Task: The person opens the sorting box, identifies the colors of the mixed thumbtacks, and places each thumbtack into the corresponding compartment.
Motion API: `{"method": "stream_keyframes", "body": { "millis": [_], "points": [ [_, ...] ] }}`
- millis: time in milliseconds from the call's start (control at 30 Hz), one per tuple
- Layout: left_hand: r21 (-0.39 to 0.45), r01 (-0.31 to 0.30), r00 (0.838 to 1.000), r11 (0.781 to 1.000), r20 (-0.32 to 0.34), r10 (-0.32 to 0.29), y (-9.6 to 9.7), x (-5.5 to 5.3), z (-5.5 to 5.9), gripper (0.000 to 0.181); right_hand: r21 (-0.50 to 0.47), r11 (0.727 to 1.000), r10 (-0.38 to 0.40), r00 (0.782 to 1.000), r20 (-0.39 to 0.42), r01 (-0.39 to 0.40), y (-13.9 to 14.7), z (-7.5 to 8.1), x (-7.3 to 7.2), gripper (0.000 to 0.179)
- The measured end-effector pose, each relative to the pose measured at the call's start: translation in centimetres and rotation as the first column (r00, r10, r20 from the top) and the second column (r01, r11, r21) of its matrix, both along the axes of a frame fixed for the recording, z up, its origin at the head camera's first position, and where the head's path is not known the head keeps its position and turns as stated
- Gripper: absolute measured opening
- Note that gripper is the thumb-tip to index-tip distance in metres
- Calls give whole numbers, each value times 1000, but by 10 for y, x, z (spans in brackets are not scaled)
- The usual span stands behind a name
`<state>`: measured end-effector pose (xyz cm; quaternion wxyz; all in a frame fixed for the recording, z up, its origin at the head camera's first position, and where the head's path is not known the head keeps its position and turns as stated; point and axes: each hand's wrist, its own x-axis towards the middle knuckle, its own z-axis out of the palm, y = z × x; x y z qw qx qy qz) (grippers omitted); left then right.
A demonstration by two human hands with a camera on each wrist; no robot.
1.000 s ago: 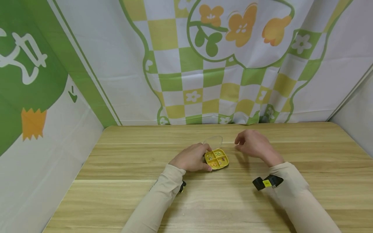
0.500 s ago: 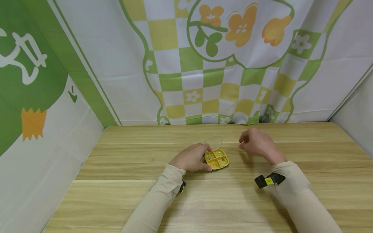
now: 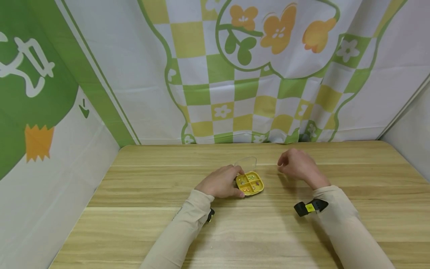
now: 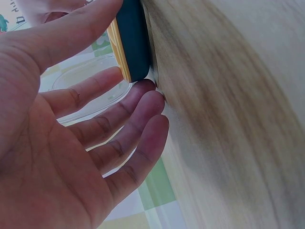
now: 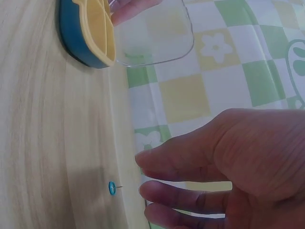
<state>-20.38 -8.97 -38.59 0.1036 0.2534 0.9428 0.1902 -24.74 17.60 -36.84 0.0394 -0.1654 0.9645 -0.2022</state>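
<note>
A small case (image 3: 255,187), yellow inside and dark teal outside, stands on the table with its clear lid (image 3: 246,163) raised at the back. Its four-part tray bears several tiny coloured studs (image 3: 246,189). My left hand (image 3: 221,182) grips the case's left side between thumb and index finger; its other fingers extend beside the case in the left wrist view. To the right, my right hand (image 3: 299,166) hovers with thumb and fingers apart and nothing between them. Near its fingertips, in the right wrist view, lies a stud with a round blue head (image 5: 112,188) and a thin upright post.
The wooden table (image 3: 151,224) ends at the back against a hanging cloth (image 3: 221,93) with green and yellow checks. Another printed cloth (image 3: 60,179) covers the left side. Both sleeved wrists carry black straps (image 3: 310,207).
My right hand has shifted a little to the right, away from the case, and has nearly stopped. The left hand and the case have kept their place.
</note>
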Motion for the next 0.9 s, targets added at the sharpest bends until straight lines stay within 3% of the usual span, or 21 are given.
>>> {"method": "stream_keyframes", "body": {
  "millis": [900],
  "points": [
    [-3, -6, 1000, 1000, 10, 6, 0, 1, 1, 64, 30, 998, -50, 999, 14, 49, 3, -10, -4, 9]
  ]
}}
